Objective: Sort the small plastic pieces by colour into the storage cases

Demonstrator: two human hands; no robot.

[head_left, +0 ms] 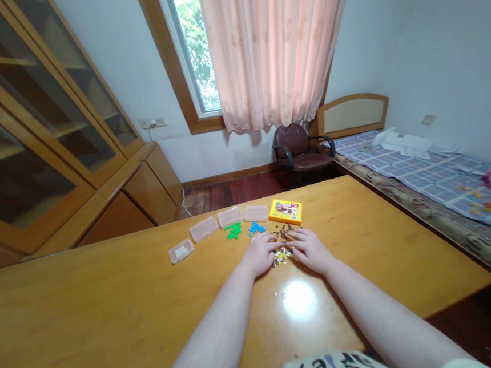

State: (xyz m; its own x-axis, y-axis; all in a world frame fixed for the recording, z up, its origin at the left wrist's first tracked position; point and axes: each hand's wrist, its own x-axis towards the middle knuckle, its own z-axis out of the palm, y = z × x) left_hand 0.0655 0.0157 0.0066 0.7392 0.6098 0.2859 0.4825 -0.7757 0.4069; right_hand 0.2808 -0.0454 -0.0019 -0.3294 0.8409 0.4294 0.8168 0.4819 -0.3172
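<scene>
My left hand (260, 253) rests low over the table, fingers stretched toward the right at the edge of a pile of small brown pieces (282, 232). Facing it from the other side, my right hand (311, 250) has its fingers spread and angled left. A small dark piece (291, 251) lies by its fingertips; whether they touch it I cannot tell. Between and just below the hands is a little heap of yellow and white pieces (281, 256). Blue pieces (257, 227) lie beyond my left hand, and green pieces (233, 231) are grouped farther left.
Clear plastic boxes (203, 229) stand in a row behind the piles, and a smaller one (181, 251) holds something white. A yellow printed box (286, 211) lies flat behind the brown pieces. The wooden table (111, 321) reaches toward a bed (419, 163); a chair (300, 150) stands beyond.
</scene>
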